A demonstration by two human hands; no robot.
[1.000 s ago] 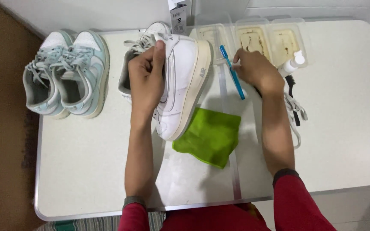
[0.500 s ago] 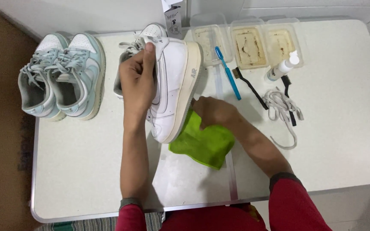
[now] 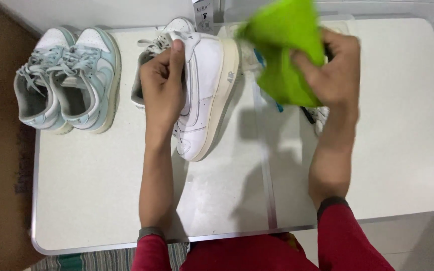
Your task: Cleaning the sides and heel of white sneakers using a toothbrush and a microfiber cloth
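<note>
Two pale shoes: a mint-and-white pair (image 3: 69, 80) stands side by side at the far left of your white table (image 3: 101, 200), toes away from you, well apart from your hands.
Grey-lined shoe: a second white sneaker (image 3: 149, 70) lies behind your left hand, mostly hidden.
White sneaker: it (image 3: 207, 95) is tipped on its side under your left hand, cream sole turned to the right, toe pointing toward you, its lower end resting on the table.
Sneaker look: white leather upper with a stitched side mark, laces loose near the top.
Left hand: your left hand (image 3: 163, 85) is closed around the sneaker's upper, fingers curled over the lace area, thumb along the side.
Green cloth: the bright green cloth (image 3: 285, 55) is bunched and blurred, raised above the table just right of the sneaker's sole, apart from it.
Right hand: your right hand (image 3: 335, 65) pinches the cloth's right edge, fingers folded shut on it.
</note>
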